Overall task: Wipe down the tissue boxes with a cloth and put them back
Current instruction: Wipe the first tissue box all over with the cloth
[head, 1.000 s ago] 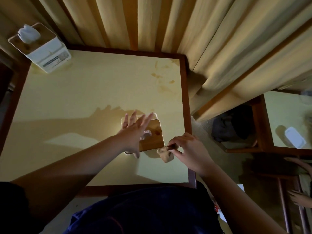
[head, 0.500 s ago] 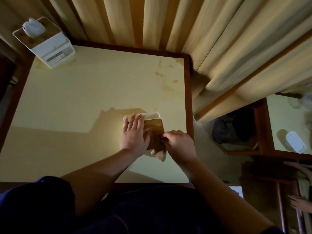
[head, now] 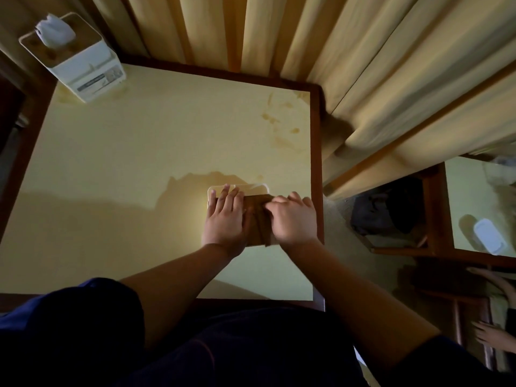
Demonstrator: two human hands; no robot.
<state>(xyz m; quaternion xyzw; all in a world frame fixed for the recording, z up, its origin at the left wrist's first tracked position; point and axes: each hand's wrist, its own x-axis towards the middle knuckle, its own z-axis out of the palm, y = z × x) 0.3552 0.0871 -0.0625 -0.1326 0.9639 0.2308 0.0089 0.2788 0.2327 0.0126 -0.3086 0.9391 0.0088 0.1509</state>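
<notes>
I am wiping the near tissue box [head: 252, 191], which sits by the table [head: 167, 152] right edge; my left hand [head: 224, 219] lies flat on its lid, steadying; my right hand [head: 291, 219] seems curled on the cloth [head: 268, 243], mostly hidden; next, its sides, then the corner box [head: 83, 68].

Both forearms are reaching forward and converging, bare below dark blue sleeves. Left hand [head: 224, 219] is lying palm down, its 4 fingers straight and close together, pointing away from the body. Right hand [head: 293, 219] is sitting just beside it, knuckles up, fingers curling under.
</notes>
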